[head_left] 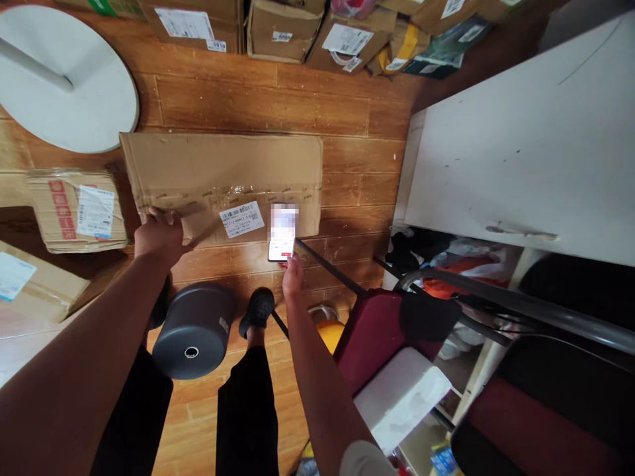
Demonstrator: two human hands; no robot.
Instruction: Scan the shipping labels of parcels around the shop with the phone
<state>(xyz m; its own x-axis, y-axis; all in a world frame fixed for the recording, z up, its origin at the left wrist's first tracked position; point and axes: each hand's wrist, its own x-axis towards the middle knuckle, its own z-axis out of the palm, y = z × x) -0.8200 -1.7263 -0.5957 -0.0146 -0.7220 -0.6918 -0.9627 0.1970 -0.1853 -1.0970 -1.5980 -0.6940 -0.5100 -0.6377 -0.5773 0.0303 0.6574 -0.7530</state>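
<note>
A long cardboard box point(223, 158) lies in front of me, with a white barcode label point(242, 219) and strips of tape on it. My left hand point(159, 237) grips its near left corner, fingers bent over the cardboard and thumb off to the right. In my right hand point(292, 271) is a smartphone point(282, 248), held by its lower end over the box's right part, just right of the label. Its screen is lit, with the upper part blurred out. The fingers behind the phone are mostly hidden.
Several parcels point(285, 33) line the far side of the wooden floor. A round white base point(94, 79) and a smaller carton point(54, 218) stand left. By my feet is a dark grey cylinder point(193, 330). A maroon chair point(377, 330) and white cabinet point(520, 145) occupy the right.
</note>
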